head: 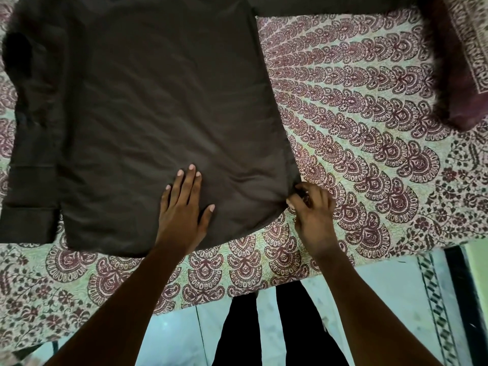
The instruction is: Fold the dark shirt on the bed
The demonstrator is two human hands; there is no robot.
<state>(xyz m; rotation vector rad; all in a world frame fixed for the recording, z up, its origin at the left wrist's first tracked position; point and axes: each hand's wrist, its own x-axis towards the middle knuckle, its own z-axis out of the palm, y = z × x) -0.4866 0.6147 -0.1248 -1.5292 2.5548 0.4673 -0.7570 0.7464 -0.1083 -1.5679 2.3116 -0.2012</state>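
Pale tiled floor (390, 291) beside paisley bedsheet (356, 114).

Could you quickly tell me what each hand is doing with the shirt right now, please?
Left hand: open, fingers straight, pressing flat on the dark shirt.
Right hand: closed, pinching the shirt's near right corner.

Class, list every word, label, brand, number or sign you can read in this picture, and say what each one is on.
None. No readable text shows on the shirt, the bedsheet, the pillow or the floor; the sheet bears only a printed pattern. No shirt label is in view.
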